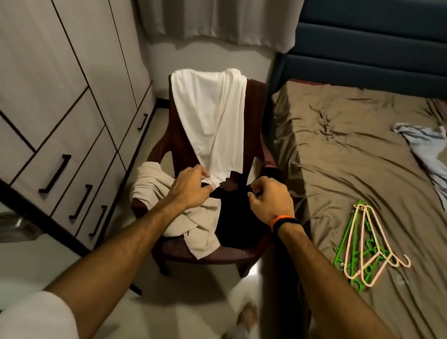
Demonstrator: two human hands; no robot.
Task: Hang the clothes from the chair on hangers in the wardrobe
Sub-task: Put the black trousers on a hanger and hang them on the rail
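A dark brown plastic chair [257, 110] stands between the wardrobe and the bed. A white garment [210, 115] drapes over its backrest. On the seat lie a beige garment [153, 185] and a black garment [233, 223]. My left hand [190, 189] pinches the black garment's upper left edge, close to the white garment's hem. My right hand [269, 201] grips the black garment's upper right edge. Several green and peach hangers [364, 248] lie in a pile on the bed, right of the chair.
The wardrobe [44, 61] with shut doors and drawers lines the left side. A bed [362, 166] with a brown sheet fills the right, with a light blue garment [442, 173] on it. Grey curtains [212, 2] hang behind the chair. My feet show on the pale floor below.
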